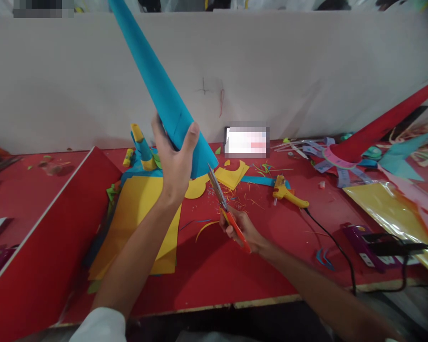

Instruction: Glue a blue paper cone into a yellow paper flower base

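Note:
A long blue cone (164,90), rolled from a sheet, tilts up and to the left above the table. Around its wide lower end my left hand (178,156) is wrapped, thumb on the near side. My right hand (240,225) grips scissors (231,221) with orange handles. Their blade tips reach the cone's lower right edge; whether they are cutting into it I cannot tell. Yellow sheets (164,256) lie under my left forearm, and cut yellow pieces (233,175) with thin scraps lie behind the scissors.
A yellow glue gun (285,190) with a black cord lies right of centre. Farther right are a red cone (388,123), a yellow wrapped packet (381,204) and a purple box (367,242). A red divider (64,228) stands left; a pale wall (288,61) closes the back.

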Demonstrator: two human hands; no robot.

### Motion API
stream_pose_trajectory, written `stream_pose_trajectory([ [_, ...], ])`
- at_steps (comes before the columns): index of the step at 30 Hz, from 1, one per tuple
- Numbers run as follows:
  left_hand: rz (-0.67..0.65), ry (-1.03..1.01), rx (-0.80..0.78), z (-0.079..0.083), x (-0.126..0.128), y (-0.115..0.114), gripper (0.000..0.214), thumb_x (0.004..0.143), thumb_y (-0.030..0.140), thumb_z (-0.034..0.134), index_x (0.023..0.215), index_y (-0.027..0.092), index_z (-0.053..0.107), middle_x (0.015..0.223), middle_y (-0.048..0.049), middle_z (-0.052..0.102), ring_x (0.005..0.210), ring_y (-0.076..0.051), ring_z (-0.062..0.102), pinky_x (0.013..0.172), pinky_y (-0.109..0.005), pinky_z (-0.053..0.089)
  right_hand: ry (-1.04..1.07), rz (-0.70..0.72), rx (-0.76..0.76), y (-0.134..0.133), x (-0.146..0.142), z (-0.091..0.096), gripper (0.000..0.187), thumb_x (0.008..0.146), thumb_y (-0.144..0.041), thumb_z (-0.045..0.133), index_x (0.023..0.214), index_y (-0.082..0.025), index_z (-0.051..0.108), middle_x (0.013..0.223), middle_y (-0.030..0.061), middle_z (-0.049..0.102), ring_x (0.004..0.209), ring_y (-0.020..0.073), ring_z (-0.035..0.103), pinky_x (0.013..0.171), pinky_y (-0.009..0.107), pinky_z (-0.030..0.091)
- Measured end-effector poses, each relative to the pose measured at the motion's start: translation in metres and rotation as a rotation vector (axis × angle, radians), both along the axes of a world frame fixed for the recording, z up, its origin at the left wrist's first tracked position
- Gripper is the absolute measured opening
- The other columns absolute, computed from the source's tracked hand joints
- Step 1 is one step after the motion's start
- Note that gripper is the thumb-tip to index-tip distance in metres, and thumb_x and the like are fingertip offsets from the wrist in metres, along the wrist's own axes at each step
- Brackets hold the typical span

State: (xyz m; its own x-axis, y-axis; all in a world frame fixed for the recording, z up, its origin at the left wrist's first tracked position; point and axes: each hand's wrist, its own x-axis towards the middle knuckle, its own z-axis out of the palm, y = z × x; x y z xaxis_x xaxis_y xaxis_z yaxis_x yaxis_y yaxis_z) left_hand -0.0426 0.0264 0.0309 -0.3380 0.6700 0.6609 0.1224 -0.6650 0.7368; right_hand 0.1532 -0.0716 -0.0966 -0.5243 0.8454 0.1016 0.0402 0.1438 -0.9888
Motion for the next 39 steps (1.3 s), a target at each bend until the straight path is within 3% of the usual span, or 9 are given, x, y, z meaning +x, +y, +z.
stream_pose_trajectory([
  [7, -0.010, -0.014, 0.027, 0.0010, 0.0021, -0.0017, 0.062, 0.088, 0.065, 0.078, 0.138, 0.037, 0.057, 0.126, -0.0035, 0.067, 0.114, -0.023, 0.068, 0.100, -0.041, 0.060, 0.001, -0.007, 0.001, 0.0005, -0.0008, 0.0030, 0.076, 0.077, -0.097, 0.057, 0.080, -0.022, 0.051, 0.067, -0.0026, 0.050, 0.057, 0.0108, 0.042, 0.051, 0.026, 0.034],
  [16, -0.012, -0.014, 0.012, 0.0003, 0.0015, -0.0019, 0.066, 0.087, 0.064, 0.079, 0.143, 0.038, 0.056, 0.129, -0.0059, 0.065, 0.119, -0.027, 0.067, 0.105, -0.045, 0.058, -0.006, -0.019, 0.002, 0.0007, -0.0007, 0.0031, 0.075, 0.075, -0.097, 0.060, 0.079, -0.023, 0.049, 0.066, -0.0030, 0.049, 0.056, 0.0108, 0.040, 0.049, 0.026, 0.032],
  [23, -0.020, -0.021, -0.013, -0.0014, 0.0021, -0.0020, 0.068, 0.087, 0.066, 0.078, 0.145, 0.042, 0.055, 0.127, -0.0039, 0.067, 0.137, -0.028, 0.060, 0.118, -0.044, 0.051, 0.008, -0.027, -0.011, 0.0010, -0.0004, 0.0000, 0.071, 0.077, -0.092, 0.065, 0.078, -0.023, 0.050, 0.067, -0.0028, 0.051, 0.056, 0.0111, 0.042, 0.049, 0.025, 0.033],
  [32, -0.028, -0.013, -0.027, -0.0012, 0.0019, -0.0017, 0.079, 0.084, 0.071, 0.077, 0.152, 0.043, 0.049, 0.132, -0.0055, 0.067, 0.140, -0.032, 0.059, 0.115, -0.046, 0.053, 0.006, -0.029, 0.010, 0.0016, -0.0002, -0.0020, 0.073, 0.077, -0.094, 0.062, 0.079, -0.023, 0.050, 0.066, -0.0025, 0.050, 0.056, 0.0111, 0.041, 0.050, 0.025, 0.033],
  [39, -0.012, -0.019, -0.029, 0.0025, 0.0045, -0.0063, 0.073, 0.085, 0.068, 0.078, 0.148, 0.040, 0.053, 0.134, -0.0054, 0.064, 0.131, -0.028, 0.063, 0.115, -0.046, 0.053, -0.006, -0.032, -0.025, 0.0013, 0.0004, -0.0036, 0.074, 0.076, -0.096, 0.061, 0.079, -0.023, 0.049, 0.065, -0.0028, 0.050, 0.056, 0.0113, 0.041, 0.048, 0.025, 0.033],
])
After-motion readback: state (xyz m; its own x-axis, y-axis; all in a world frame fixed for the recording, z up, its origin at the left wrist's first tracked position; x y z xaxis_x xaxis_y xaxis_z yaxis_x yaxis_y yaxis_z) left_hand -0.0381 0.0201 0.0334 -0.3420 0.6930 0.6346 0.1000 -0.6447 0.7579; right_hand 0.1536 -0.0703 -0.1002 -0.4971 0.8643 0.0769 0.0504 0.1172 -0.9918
